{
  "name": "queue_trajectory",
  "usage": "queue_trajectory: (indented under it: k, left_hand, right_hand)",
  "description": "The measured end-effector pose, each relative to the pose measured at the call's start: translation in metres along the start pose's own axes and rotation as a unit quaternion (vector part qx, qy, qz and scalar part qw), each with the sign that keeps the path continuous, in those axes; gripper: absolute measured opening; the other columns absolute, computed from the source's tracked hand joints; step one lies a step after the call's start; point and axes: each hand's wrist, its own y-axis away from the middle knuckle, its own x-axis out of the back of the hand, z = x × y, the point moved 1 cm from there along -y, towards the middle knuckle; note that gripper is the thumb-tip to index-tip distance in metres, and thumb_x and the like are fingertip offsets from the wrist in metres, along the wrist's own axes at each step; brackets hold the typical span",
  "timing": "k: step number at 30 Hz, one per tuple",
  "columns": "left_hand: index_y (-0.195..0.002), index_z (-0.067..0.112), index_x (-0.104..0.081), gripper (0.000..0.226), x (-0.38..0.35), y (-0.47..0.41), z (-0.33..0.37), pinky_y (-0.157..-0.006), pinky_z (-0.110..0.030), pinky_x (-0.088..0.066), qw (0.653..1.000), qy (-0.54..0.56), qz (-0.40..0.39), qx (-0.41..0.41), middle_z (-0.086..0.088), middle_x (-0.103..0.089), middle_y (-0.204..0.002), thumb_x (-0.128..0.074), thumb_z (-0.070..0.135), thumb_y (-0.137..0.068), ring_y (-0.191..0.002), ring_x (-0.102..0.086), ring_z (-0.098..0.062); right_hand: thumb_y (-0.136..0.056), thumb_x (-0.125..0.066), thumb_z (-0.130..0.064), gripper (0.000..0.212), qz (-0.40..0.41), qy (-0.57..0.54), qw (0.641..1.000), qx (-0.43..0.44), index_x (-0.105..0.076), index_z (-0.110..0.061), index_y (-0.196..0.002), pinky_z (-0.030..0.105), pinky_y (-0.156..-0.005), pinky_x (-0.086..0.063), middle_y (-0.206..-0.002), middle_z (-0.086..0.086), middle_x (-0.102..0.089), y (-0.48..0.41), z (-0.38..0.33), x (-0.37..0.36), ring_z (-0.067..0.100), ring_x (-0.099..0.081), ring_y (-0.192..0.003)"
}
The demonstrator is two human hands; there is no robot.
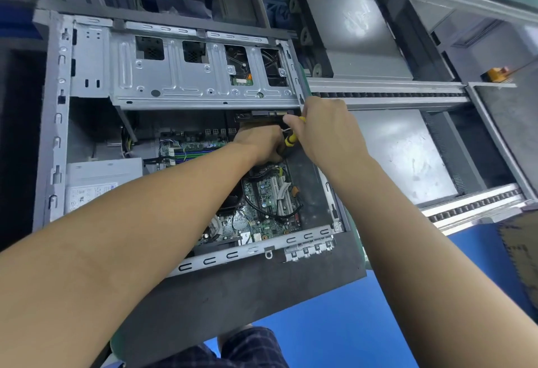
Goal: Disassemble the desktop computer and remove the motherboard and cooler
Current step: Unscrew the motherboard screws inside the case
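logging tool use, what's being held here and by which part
The right hand grips a screwdriver by its yellow-and-black handle. The left hand curls at its lower end; whether it holds anything cannot be told.

Case (55,123) silver-grey; motherboard (270,193) green, black cables (252,204) across it; screwdriver handle (291,140) yellow with black; pallet (233,295) beneath charcoal; floor (334,324) bright blue; shorts (250,347) dark navy check.

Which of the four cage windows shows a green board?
The third window from the left: a green board shows at its bottom. The two left ones show black mesh, the rightmost only dark parts.
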Motion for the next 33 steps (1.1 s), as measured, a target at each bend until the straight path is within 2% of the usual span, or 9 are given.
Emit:
queue_trajectory:
  k: [3, 5, 8, 12, 15, 24, 27, 30, 33]
  left_hand:
    - [-0.069, 0.021, -0.052, 0.026, 0.001, 0.001, 0.002, -0.063, -0.028, -0.036, 1.0, -0.009, -0.004, 0.0, 0.001, -0.062, -0.077, -0.071, 0.032, -0.082, -0.079, -0.062, -0.026]
    - [-0.088, 0.019, -0.059, 0.019, 0.001, 0.002, 0.003, -0.066, -0.03, -0.039, 1.0, -0.012, 0.0, -0.007, -0.003, -0.064, -0.085, -0.071, 0.033, -0.083, -0.083, -0.063, -0.028]
    - [-0.113, 0.02, -0.056, 0.035, 0.002, 0.003, 0.002, -0.071, -0.032, -0.041, 1.0, -0.011, 0.004, -0.011, -0.004, -0.063, -0.095, -0.07, 0.034, -0.084, -0.09, -0.062, -0.027]
    - [-0.072, 0.018, -0.048, 0.028, 0.004, 0.003, 0.004, -0.066, -0.031, -0.041, 1.0, -0.02, 0.018, -0.012, 0.0, -0.056, -0.071, -0.069, 0.035, -0.081, -0.077, -0.06, -0.028]
    - [-0.066, 0.02, -0.045, 0.034, 0.004, 0.004, 0.003, -0.062, -0.03, -0.038, 0.999, -0.027, 0.014, -0.015, 0.004, -0.052, -0.066, -0.07, 0.037, -0.081, -0.072, -0.056, -0.026]
    - [-0.085, 0.02, -0.05, 0.023, 0.002, 0.004, 0.007, -0.068, -0.032, -0.04, 0.998, -0.052, 0.023, -0.025, 0.006, -0.048, -0.071, -0.07, 0.032, -0.083, -0.079, -0.055, -0.025]
    - [-0.09, 0.019, -0.048, 0.024, 0.001, 0.005, 0.009, -0.068, -0.032, -0.037, 0.997, -0.059, 0.04, -0.031, 0.005, -0.048, -0.073, -0.069, 0.029, -0.084, -0.078, -0.053, -0.024]
    - [-0.092, 0.019, -0.048, 0.022, 0.001, 0.007, 0.011, -0.068, -0.031, -0.033, 0.995, -0.069, 0.047, -0.046, 0.004, -0.05, -0.08, -0.067, 0.025, -0.084, -0.077, -0.049, -0.021]
    - [-0.102, 0.013, -0.057, 0.023, 0.002, 0.006, 0.012, -0.069, -0.031, -0.036, 0.996, -0.059, 0.031, -0.05, -0.002, -0.06, -0.095, -0.067, 0.025, -0.084, -0.085, -0.058, -0.023]
  right_hand:
    - [-0.095, -0.063, -0.038, 0.036, -0.034, 0.004, 0.999, -0.003, -0.058, -0.004, -0.106, 0.035, -0.069, -0.038, -0.108, 0.019, -0.06, -0.006, -0.005, 0.002, 0.038, -0.058, -0.104]
    - [-0.094, -0.067, -0.029, 0.028, -0.053, -0.003, 0.998, 0.013, -0.06, -0.005, -0.107, 0.036, -0.071, -0.043, -0.109, 0.018, -0.061, -0.007, -0.007, 0.006, 0.037, -0.059, -0.104]
    - [-0.092, -0.066, -0.01, 0.016, -0.068, 0.007, 0.997, 0.048, -0.064, -0.007, -0.108, 0.034, -0.074, -0.047, -0.11, 0.014, -0.062, -0.005, -0.011, 0.009, 0.032, -0.061, -0.101]
    - [-0.09, -0.06, 0.001, 0.023, -0.08, -0.011, 0.995, 0.064, -0.069, -0.012, -0.106, 0.029, -0.071, -0.036, -0.119, 0.011, -0.055, -0.005, -0.011, 0.014, 0.027, -0.056, -0.102]
    - [-0.089, -0.059, 0.005, 0.026, -0.083, -0.014, 0.994, 0.067, -0.07, -0.013, -0.104, 0.029, -0.07, -0.035, -0.119, 0.011, -0.055, -0.006, -0.009, 0.015, 0.023, -0.053, -0.099]
    - [-0.09, -0.062, 0.0, 0.025, -0.081, -0.028, 0.994, 0.071, -0.07, -0.014, -0.11, 0.028, -0.072, -0.037, -0.121, 0.011, -0.053, -0.01, -0.006, 0.011, 0.025, -0.055, -0.105]
    - [-0.094, -0.065, -0.018, 0.017, -0.069, -0.042, 0.994, 0.075, -0.07, -0.014, -0.11, 0.028, -0.077, -0.037, -0.115, 0.01, -0.053, -0.01, -0.007, 0.011, 0.024, -0.053, -0.103]
    - [-0.097, -0.061, -0.038, 0.033, -0.044, -0.053, 0.996, 0.057, -0.068, -0.01, -0.113, 0.035, -0.085, -0.046, -0.113, 0.013, -0.054, -0.01, -0.009, 0.008, 0.029, -0.057, -0.102]
    - [-0.096, -0.061, -0.04, 0.041, -0.008, -0.004, 1.0, 0.016, -0.057, -0.004, -0.116, 0.036, -0.075, -0.045, -0.115, 0.016, -0.057, -0.01, -0.01, 0.003, 0.036, -0.061, -0.104]
